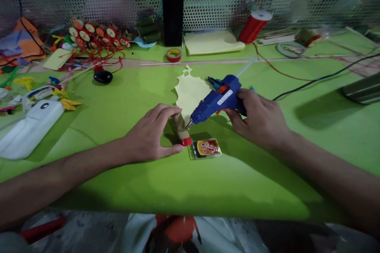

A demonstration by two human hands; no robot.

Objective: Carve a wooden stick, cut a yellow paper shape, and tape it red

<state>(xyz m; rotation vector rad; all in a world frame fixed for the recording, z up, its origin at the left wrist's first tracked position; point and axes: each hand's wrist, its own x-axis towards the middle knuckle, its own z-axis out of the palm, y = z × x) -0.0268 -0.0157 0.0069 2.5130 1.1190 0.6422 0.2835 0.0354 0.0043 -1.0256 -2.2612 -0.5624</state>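
My left hand [152, 134] grips a small brown cardboard tube [179, 124] with a red end, thumb at the red end and fingers at the far end. Wrapped round the handle of a blue hot glue gun [218, 101] is my right hand [258, 116]. The gun's metal nozzle points down to the left and meets, or nearly meets, the tube's side. A clear glue stick [247, 66] sticks out of its back. Behind the tube lies a pale yellow paper cutout [190, 91] with a jagged edge. A small packet with a red and yellow label [208, 148] lies just right of the tube.
At the back stand a dark phone [173, 17], a red tape roll [173, 54], yellow paper [212, 42] and a red ribbon spool [255, 27]. Several red-tipped tubes with strings [97, 35] are piled back left. A white bird-shaped object [32, 126] lies left. A black cord [320, 79] runs right.
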